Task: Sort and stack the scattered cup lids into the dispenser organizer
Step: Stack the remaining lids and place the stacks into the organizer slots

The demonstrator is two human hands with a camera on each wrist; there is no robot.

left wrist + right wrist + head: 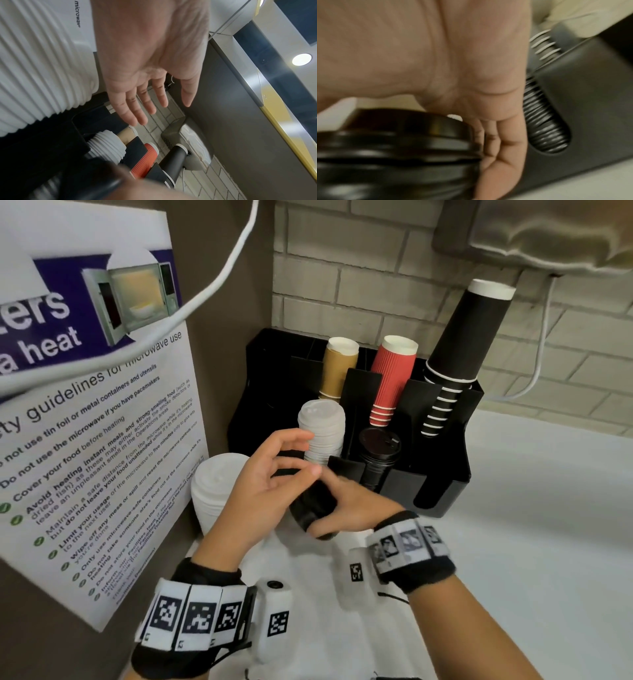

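The white surface (534,508) carries a black dispenser organizer (442,474) set against the tiled wall, the landmark here. To the left of the organizer a microwave safety poster (85,412) hangs on the brown wall. In the organizer's back slots lean three cup stacks: tan cups (337,368) at the left, red ribbed cups (392,378) in the middle and tall black cups (455,350) at the right. In its front slots sit a stack of white lids (322,433) at the left and a stack of black lids (378,453) beside it. Outside the organizer, off its front left corner, stands a loose stack of white lids (215,491). Just in front of the organizer the right hand (356,513) grips a short pile of black lids (311,508), fingers (503,142) wrapped round its rim. The left hand (270,477) hovers beside that pile holding nothing, its fingers (133,108) spread loosely apart.
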